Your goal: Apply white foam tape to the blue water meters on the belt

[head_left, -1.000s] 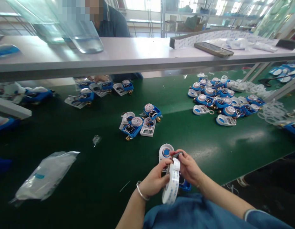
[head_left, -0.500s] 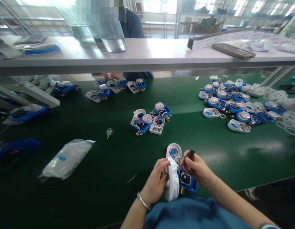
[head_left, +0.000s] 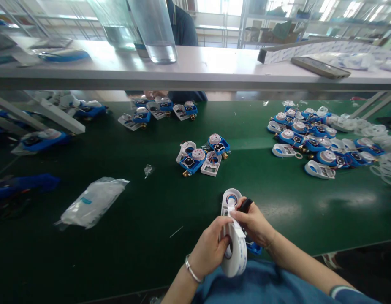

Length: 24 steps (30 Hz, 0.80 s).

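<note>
My left hand (head_left: 211, 240) is closed around a roll of white tape (head_left: 238, 257) with blue print, its thumb in the core. A loose white tape strip runs up from the roll toward the white cover (head_left: 225, 196) of an opened meter. With a small black tool (head_left: 245, 205) in its grip, my right hand (head_left: 254, 223) has its fingertips at the strip; the tool's working end is hidden. Partly covered by the roll and my right hand, the meter's blue body (head_left: 255, 248) lies on the green table (head_left: 145, 253).
Several opened blue meters (head_left: 193, 161) lie ahead, with more at the right (head_left: 328, 158) beside clear rings (head_left: 385, 166). A plastic bag (head_left: 94, 202) rests at left. A white shelf (head_left: 214, 63) crosses above, holding a phone (head_left: 320, 67). A person (head_left: 184, 27) sits opposite.
My right hand has moved from beside the meter's wires to the tape strip. The roll has shifted slightly right and down, and the strip now reaches over the white cover.
</note>
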### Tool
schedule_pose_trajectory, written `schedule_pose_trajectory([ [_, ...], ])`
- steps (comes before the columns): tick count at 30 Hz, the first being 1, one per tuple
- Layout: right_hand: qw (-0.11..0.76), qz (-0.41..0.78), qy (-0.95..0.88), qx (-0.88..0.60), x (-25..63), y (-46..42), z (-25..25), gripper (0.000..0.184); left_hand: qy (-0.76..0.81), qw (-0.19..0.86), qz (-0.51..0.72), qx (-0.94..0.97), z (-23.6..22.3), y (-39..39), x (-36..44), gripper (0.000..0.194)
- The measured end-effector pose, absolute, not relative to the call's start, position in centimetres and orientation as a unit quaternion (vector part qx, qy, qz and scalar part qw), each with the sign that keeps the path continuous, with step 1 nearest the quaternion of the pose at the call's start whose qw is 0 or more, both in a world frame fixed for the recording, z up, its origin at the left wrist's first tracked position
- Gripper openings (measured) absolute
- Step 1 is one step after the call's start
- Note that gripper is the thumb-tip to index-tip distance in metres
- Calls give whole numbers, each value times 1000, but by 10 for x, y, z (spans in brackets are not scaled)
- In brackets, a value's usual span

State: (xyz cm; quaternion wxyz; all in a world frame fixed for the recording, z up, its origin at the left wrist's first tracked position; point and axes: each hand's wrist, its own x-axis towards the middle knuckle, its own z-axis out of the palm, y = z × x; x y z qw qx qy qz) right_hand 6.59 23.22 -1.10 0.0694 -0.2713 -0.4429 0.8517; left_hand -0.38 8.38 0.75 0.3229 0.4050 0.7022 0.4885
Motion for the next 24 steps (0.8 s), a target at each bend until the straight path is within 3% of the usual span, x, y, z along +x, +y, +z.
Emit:
schedule_pose_trajectory([
  [5, 32, 839, -493, -226, 74, 243, -16, 32, 693, 313, 480, 437, 8, 84, -6, 46],
  [10, 39, 727, -657, -196, 93, 271, -12, 36, 717, 290, 464, 432, 8, 78, -15, 42],
  [14, 0, 701, -693, -168, 112, 279, -8, 24, 735, 286, 447, 423, 5, 73, -19, 42],
  [19, -67, 624, -778, -25, 119, 272, 9, 13, 731, 305, 422, 441, 1, 73, -22, 41],
  [24, -88, 565, -818, 66, 108, 273, 26, 21, 718, 300, 397, 486, -5, 73, -23, 58],
])
